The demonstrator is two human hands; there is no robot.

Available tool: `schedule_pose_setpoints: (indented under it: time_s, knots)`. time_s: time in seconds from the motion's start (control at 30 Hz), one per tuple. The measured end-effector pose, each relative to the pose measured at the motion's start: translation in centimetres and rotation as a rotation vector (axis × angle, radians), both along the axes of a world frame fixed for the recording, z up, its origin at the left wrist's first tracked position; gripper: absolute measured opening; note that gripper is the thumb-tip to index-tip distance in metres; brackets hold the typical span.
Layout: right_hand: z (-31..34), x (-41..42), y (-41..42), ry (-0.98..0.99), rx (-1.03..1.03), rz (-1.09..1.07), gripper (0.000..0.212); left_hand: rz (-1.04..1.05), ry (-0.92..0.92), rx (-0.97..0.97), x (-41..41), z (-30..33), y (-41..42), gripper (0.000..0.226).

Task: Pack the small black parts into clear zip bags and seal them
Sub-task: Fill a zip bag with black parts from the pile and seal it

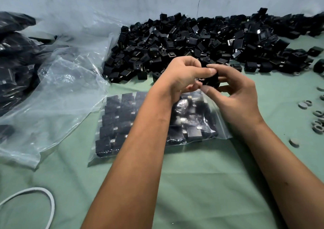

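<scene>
- We hold a black part (211, 79) between both hands, above the far edge of the zip bag (154, 122).
- Our left hand (182, 74) curls round the part, its thumb lying across the top.
- Our right hand (235, 95) pinches the same part from the other side with thumb and fingers.
- The zip bag lies flat on the green table (201, 176), filled with rows of black parts; we cannot tell whether its mouth is sealed.
- A big pile of loose black parts (201, 41) spreads along the wall beyond our hands.
- A large crumpled plastic sheet (57, 92) lies to the left.
- Small grey rings (317, 122) sit scattered at the right edge.
- A white band (35, 193) curves at the near left.
</scene>
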State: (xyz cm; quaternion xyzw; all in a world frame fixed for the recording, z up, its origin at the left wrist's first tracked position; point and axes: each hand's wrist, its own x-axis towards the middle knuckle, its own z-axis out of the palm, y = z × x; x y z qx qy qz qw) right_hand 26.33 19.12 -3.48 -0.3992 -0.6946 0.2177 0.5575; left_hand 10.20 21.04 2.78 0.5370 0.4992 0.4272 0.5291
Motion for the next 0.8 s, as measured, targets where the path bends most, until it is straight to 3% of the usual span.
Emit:
schedule_pose_setpoints:
  time_s: [0.1,0.2,0.27,0.37,0.6,0.7,0.8]
  knots:
    - [-0.1,0.3,0.5,0.176,-0.079,-0.051,0.036,0.063,0.062,0.128,0.9,-0.4,0.1,0.028]
    - [-0.6,1.0,1.1,0.248,-0.189,-0.223,0.036,0.151,0.58,0.425,1.0,-0.9,0.7,0.007]
    - [-0.9,1.5,1.6,0.171,-0.247,-0.322,0.033,-0.029,0.829,0.451,0.8,-1.3,0.7,0.035]
    - [-0.9,1.7,1.6,0.061,-0.299,-0.348,0.036,-0.167,0.892,0.363,0.7,-1.5,0.2,0.058]
    - [-0.6,1.2,0.6,-0.139,-0.14,-0.287,0.032,-0.116,0.881,0.46,-1.0,-0.6,0.6,0.017]
    - [-0.6,1.3,0.6,-0.203,-0.107,-0.226,0.032,-0.116,0.859,0.454,-1.7,-0.1,0.4,0.015]
    - [-0.7,1.0,0.7,-0.075,-0.159,-0.127,0.027,-0.095,0.861,0.466,-2.1,0.0,0.3,0.014]
